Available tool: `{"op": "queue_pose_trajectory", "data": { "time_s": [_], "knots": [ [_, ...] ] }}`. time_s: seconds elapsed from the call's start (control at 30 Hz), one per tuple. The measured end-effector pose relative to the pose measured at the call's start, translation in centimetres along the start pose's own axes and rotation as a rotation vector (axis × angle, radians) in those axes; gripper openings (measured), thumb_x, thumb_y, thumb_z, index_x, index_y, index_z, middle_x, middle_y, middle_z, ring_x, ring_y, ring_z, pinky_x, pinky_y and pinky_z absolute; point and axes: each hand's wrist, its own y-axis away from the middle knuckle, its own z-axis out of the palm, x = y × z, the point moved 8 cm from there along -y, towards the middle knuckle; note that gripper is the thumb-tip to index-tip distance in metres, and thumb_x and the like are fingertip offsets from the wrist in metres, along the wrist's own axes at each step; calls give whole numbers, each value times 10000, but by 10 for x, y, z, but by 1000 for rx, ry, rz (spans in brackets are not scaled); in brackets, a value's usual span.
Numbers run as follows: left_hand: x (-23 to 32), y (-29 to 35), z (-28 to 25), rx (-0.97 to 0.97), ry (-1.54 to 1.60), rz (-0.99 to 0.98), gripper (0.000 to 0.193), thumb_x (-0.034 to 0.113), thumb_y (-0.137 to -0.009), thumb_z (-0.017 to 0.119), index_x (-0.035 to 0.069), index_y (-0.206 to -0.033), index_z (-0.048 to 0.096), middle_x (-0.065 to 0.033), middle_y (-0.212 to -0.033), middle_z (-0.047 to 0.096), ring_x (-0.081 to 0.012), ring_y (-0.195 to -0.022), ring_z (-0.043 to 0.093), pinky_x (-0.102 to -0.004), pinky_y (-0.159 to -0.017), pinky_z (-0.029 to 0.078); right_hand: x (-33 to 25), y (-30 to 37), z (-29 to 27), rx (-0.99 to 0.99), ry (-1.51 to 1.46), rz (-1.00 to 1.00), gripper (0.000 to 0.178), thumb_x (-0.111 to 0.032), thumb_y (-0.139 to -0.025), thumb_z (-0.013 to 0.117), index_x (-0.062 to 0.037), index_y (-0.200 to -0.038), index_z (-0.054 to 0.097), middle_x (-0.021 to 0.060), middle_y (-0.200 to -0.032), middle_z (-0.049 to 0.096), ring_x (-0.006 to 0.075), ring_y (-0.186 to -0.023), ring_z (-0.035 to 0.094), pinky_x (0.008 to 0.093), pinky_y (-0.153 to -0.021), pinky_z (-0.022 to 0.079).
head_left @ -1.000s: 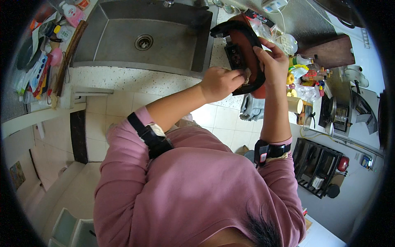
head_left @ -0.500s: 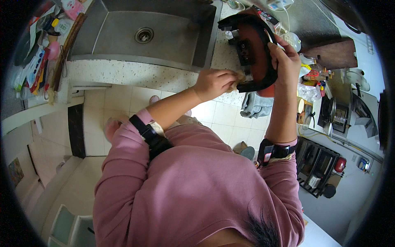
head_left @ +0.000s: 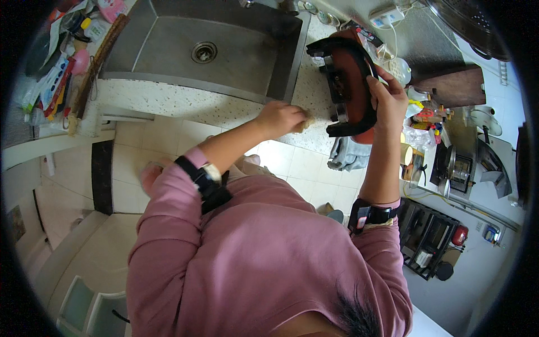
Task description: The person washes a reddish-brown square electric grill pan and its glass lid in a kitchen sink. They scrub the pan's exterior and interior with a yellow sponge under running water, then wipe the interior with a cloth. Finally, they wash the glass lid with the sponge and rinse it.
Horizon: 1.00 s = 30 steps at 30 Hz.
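A kitchen appliance (head_left: pixel 352 84) with a dark red body and a black rim stands tilted on the speckled counter, right of the sink. My right hand (head_left: pixel 391 96) grips its black rim along the right side, thumb and fingers closed around the edge. In my left hand (head_left: pixel 279 119), the fingers are pinched on a small tan cloth (head_left: pixel 306 121). That hand hovers by the counter's front edge, a short gap left of the appliance. The appliance's underside and its far end are partly hidden.
A steel sink (head_left: pixel 224 67) lies left of the appliance. Below the appliance, a grey cloth (head_left: pixel 351 149) hangs near the counter edge. Behind are a white power strip (head_left: pixel 387 18) with cords and a dark wooden board (head_left: pixel 457 87). A wooden stick (head_left: pixel 96 73) and clutter line the far left.
My left hand has moved left with the tan cloth, from touching the appliance's near end to clear of it. My right hand keeps its hold on the rim. The whole view has shifted slightly.
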Motion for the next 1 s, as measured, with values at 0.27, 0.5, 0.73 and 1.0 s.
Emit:
{"op": "queue_pose_trajectory", "data": {
  "time_s": [0.27, 0.5, 0.73, 1.0],
  "knots": [
    [-94, 116, -95, 392, 632, -876, 289, -155, -802, 499, -24, -1032, 613, -76, -1012, 661, -133, -927, 633, -264, -847, 504, 4, 33, 42, -119, -172, -84, 293, -30, -799, 699, 49, -1074, 631, 96, -849, 691, 89, -720, 615, 207, -627, 471],
    [-119, 154, -150, 493, 523, -936, 199, -93, -847, 570, -3, -1013, 636, -56, -955, 673, -105, -864, 634, -235, -783, 502, 36, 90, 113, -292, 356, -294, 420, -198, -708, 756, -71, -1088, 630, 87, -649, 592, 228, -552, 606, 339, -526, 473],
    [-138, 197, -192, 609, 439, -1003, 235, -111, -837, 553, -30, -1047, 623, -79, -987, 667, -135, -896, 636, -251, -829, 496, 67, 132, 151, -395, 517, -405, 427, -233, -732, 725, -103, -1118, 597, 118, -726, 652, 301, -618, 651, 404, -544, 499],
    [-147, 243, -227, 631, 336, -1118, 318, -127, -817, 470, -20, -1077, 620, -74, -1017, 656, -139, -926, 609, -262, -853, 472, 96, 146, 185, -518, 667, -339, 489, -184, -753, 697, -121, -1203, 516, 177, -810, 668, 362, -678, 657, 453, -590, 519]
  ]
}}
